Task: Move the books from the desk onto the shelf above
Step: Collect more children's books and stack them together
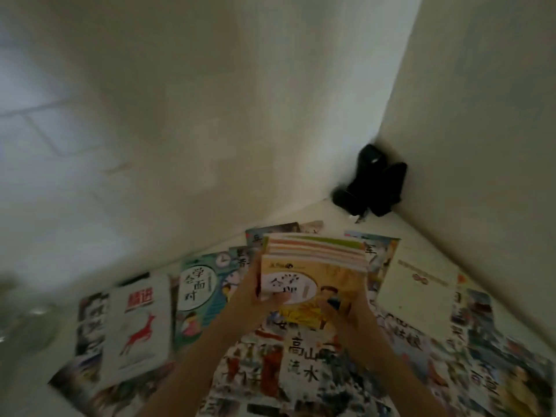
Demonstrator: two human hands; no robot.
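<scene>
I hold a stack of thin picture books with a yellow cover facing me, lifted above the desk. My left hand grips its left edge and my right hand grips its lower right corner. Under and around it, many books lie flat on the white desk: a white book with a red deer, a teal book with a clock, a cream book and a picture book with black characters. No shelf is in view.
A black object sits in the far corner where the two white walls meet. A blurred glass-like thing is at the left edge. More colourful books cover the desk at the lower right.
</scene>
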